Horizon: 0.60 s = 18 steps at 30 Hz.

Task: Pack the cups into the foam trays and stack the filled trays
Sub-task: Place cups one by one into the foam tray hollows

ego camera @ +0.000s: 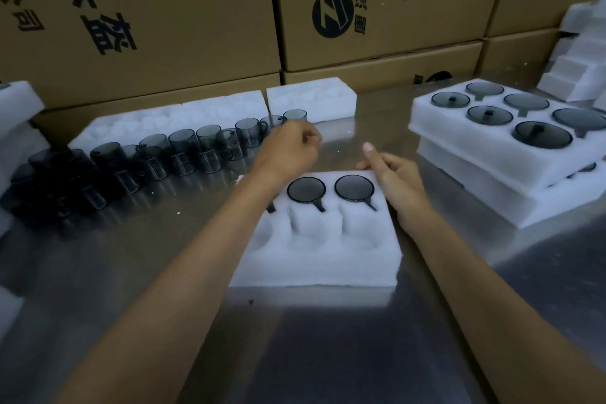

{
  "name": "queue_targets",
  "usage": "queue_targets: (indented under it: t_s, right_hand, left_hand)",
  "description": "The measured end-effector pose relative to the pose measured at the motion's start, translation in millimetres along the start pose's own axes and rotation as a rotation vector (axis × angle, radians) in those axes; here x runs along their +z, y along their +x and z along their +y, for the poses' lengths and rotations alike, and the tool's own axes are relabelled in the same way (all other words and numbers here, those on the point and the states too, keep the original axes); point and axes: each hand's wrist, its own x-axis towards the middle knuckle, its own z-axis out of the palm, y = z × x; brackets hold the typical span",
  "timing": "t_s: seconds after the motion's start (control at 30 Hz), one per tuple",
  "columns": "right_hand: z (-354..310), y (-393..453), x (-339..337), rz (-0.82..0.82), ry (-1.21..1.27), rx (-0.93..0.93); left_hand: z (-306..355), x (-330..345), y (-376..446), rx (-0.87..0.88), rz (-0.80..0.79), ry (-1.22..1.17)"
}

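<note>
The left hand (288,147), fingers curled and holding nothing visible, is hovering just beside the nearest cup (294,116) in the row, while the right hand (395,179), fingers relaxed, is resting on the foam tray (314,259) edge.

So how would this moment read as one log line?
left hand: reaching to loose cups | right hand: steadying foam tray | back pockets filled, front empty

Two hands: left (288,149), right (393,177). Front tray (314,259): two cups (306,189) seated. Right stack (485,154): two filled trays, six cups visible in top one. Loose cups (183,154) at left: over a dozen, exact count unclear.
</note>
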Motion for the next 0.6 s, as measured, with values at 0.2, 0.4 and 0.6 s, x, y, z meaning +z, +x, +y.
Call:
queue_targets:
  t_s: [0.2,0.4,0.6]
  right_hand:
    - [19.6,21.8,12.5,0.359,-0.043,-0.079]
    - [23.7,26.0,14.9,0.363,-0.071,-0.075]
    - [19.5,24.9,13.3,0.347,-0.111,-0.065]
  left_hand:
    - [-36.5,-3.7,89.2,-0.115,0.001,0.336]
    - [-55.0,12.5,142.3,-0.060,-0.153,0.489]
    - [-52.4,17.3,143.4,0.036,-0.065,0.332]
